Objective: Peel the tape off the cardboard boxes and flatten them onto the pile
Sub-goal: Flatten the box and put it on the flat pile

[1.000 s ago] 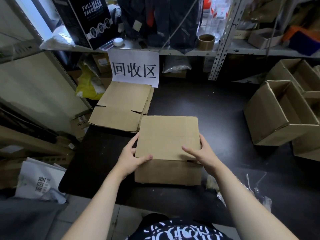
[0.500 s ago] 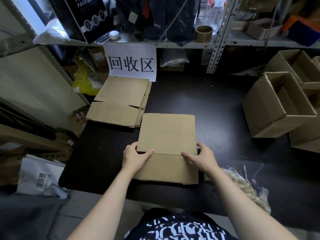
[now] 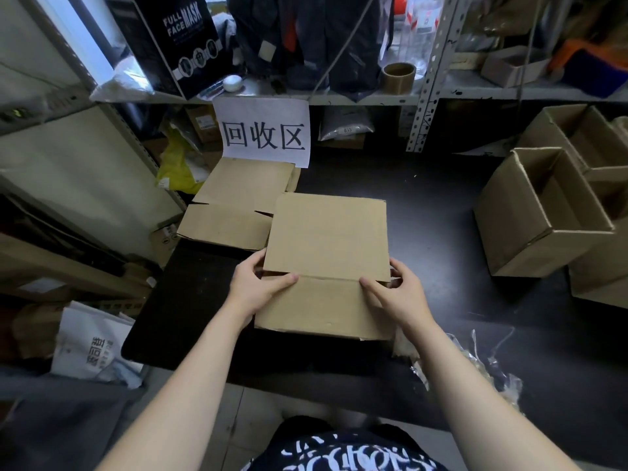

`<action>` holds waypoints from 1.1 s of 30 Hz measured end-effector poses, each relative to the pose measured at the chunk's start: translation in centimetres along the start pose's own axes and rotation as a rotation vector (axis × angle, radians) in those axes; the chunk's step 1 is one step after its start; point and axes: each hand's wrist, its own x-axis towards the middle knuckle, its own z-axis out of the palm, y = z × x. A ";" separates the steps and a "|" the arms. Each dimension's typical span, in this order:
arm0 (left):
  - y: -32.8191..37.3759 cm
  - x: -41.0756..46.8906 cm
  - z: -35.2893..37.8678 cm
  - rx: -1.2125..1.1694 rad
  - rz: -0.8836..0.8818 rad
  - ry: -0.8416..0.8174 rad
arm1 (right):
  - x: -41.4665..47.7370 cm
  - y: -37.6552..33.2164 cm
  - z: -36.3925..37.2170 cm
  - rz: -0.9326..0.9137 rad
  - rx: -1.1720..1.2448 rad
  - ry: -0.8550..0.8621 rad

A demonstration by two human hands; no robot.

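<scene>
A flattened brown cardboard box (image 3: 326, 239) lies on the black table (image 3: 424, 226) in front of me, its far left corner over the pile. My left hand (image 3: 258, 287) grips its left edge, thumb on top at the flap's crease. My right hand (image 3: 397, 294) grips the right edge, thumb lying on the near flap. The pile of flattened boxes (image 3: 238, 202) sits at the far left under a white paper sign (image 3: 263, 134).
Open cardboard boxes (image 3: 543, 212) stand stacked at the right of the table. Crumpled clear tape and plastic (image 3: 475, 365) lie near the front edge at my right. A metal shelf (image 3: 373, 96) with a tape roll (image 3: 398, 77) runs behind. Bags and cardboard crowd the floor at left.
The box has gone from partly raised to flat on the table. Both hands have slid from its top to its side edges and shifted it slightly toward the pile.
</scene>
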 end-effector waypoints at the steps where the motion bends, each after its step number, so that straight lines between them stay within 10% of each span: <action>1: 0.5 -0.1 -0.3 0.008 0.006 0.006 | 0.2 -0.2 0.0 -0.027 -0.003 -0.019; 12: 2.1 2.5 -5.2 -0.037 0.032 0.217 | 2.2 -4.3 5.3 -0.182 0.035 -0.067; 33: 0.8 19.2 -21.6 0.017 0.131 0.105 | 7.4 -11.0 26.7 -0.013 -0.061 0.308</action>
